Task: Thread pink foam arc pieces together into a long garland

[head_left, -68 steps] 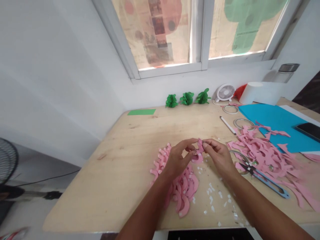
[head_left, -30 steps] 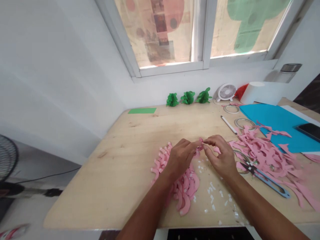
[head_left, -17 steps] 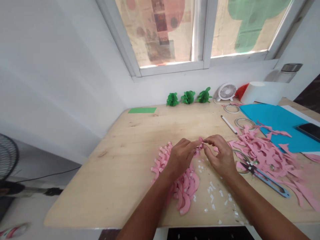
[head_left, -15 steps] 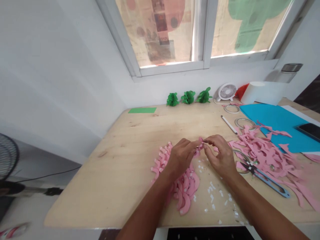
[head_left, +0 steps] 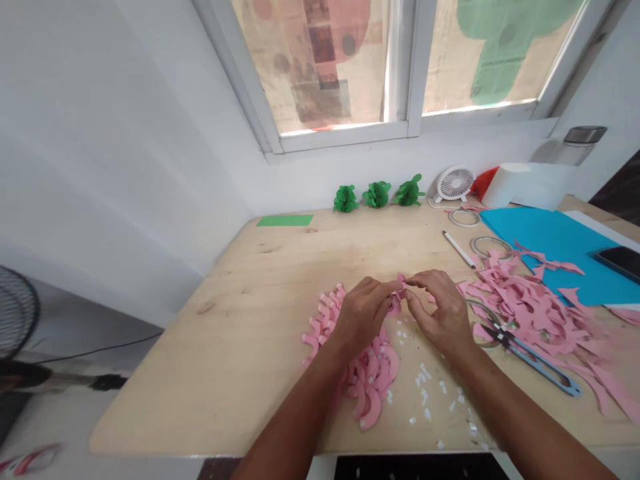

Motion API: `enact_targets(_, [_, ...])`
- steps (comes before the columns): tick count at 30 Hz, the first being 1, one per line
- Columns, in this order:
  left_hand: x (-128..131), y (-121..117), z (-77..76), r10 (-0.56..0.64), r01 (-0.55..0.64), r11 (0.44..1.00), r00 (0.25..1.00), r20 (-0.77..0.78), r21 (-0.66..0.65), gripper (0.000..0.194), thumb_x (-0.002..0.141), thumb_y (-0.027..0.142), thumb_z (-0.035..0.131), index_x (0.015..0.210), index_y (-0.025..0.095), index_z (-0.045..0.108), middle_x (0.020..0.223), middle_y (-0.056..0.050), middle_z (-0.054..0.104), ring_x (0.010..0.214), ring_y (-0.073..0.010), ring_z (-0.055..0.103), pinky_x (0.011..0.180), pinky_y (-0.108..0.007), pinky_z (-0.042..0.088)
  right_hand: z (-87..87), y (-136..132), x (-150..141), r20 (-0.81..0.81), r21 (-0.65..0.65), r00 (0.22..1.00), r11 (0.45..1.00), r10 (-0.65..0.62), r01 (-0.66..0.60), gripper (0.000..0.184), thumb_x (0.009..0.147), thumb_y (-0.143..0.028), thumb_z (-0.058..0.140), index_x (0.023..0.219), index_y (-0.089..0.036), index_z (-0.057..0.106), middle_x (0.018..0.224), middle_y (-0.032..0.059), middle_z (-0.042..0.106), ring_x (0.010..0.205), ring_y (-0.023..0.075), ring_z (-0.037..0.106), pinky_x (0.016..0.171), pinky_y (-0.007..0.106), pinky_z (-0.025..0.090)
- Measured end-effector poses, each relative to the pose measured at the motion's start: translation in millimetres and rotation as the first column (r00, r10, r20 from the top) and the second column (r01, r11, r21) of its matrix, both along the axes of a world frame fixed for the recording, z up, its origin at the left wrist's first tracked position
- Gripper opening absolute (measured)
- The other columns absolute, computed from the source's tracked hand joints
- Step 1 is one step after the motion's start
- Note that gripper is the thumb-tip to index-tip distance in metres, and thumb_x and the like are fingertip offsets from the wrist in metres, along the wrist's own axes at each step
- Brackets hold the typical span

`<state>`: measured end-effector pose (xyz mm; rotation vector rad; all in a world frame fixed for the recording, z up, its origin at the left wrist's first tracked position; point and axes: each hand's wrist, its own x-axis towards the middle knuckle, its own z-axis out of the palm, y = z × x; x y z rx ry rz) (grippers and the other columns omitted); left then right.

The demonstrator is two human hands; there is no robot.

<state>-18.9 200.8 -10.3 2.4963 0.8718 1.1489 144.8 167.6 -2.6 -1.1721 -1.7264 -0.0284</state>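
Note:
Between my two hands is a small curved pink paper piece (head_left: pixel 401 285). My left hand (head_left: pixel 364 313) is closed, with its fingertips pinching this piece. From the other side, the thumb and forefinger of my right hand (head_left: pixel 440 308) pinch at its edge; whatever tiny bit they grip there is too small to make out. Under and beside my left hand lies a pile of curved pink paper pieces (head_left: pixel 371 403), several with white tabs at their ends. Small white scraps (head_left: pixel 424 375) are scattered on the table below my right hand.
Pink paper offcuts (head_left: pixel 530 300) heap up at the right, with blue-handled thread snips (head_left: pixel 543 365) before them. Tape rolls (head_left: pixel 491 247), a white pen (head_left: pixel 459 250), blue sheets (head_left: pixel 560 233) and a phone (head_left: pixel 620 261) lie beyond. Green paper figures (head_left: pixel 377 195) and a small fan (head_left: pixel 454 183) stand along the wall.

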Motion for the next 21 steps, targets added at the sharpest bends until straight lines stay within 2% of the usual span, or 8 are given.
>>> enact_targets(11, [2.6,-0.1,-2.6,0.0,-0.001,1.0,1.0,0.027,0.03,0.026,0.083,0.009,0.049,0.106,0.018,0.058,0.084,-0.004,0.064,0.08,-0.0152,0.058,0.071,-0.027,0.048,-3.5,1.3,0.4,0.018,-0.003,0.999,0.999,-0.037,0.037,0.007,0.082,-0.015,0.054,0.086,-0.02,0.058,0.08,0.007,0.064,0.079,0.0222,0.057,0.066,0.035,0.045])
enact_targets(21, [1.8,-0.3,-2.4,-0.029,0.029,0.999,1.0,-0.004,-0.026,0.038,0.079,0.005,0.049,0.113,0.021,0.055,0.081,-0.002,0.064,0.079,-0.0147,0.057,0.073,-0.028,0.047,-6.6,2.0,2.2,0.038,0.002,0.999,1.0,-0.004,0.004,0.01,0.085,-0.013,0.049,0.088,-0.02,0.055,0.082,0.007,0.061,0.08,0.0223,0.055,0.069,0.035,0.043])
